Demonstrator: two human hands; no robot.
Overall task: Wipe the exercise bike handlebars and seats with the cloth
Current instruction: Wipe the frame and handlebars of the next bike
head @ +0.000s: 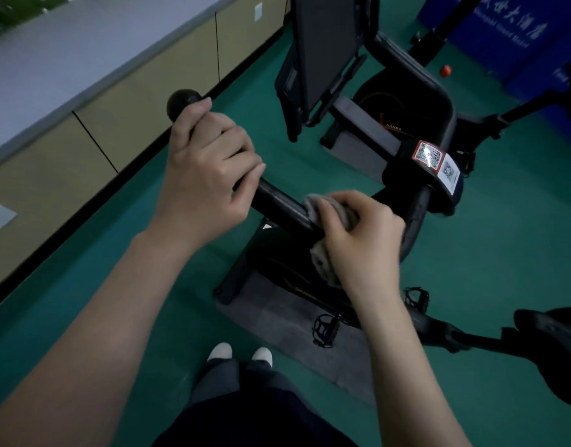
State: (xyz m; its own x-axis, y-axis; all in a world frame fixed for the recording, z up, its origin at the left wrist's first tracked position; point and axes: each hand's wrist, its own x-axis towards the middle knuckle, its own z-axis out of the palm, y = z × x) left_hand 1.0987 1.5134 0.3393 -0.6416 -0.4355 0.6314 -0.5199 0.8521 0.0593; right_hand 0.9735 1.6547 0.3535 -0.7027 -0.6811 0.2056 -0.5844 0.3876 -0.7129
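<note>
Flooring (503, 253) is green; left hand (206, 175) fingers grip the handlebar (277, 201), right hand (361, 240) fingers wrap cloth (323, 262) round it.

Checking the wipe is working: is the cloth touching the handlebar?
Touching. The head view shows the cloth wrapped over the handlebar, gripped by the right hand.

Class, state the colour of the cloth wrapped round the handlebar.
Greyish beige; the cloth, gripped by the right hand on the handlebar, shows best in the head view.
</note>
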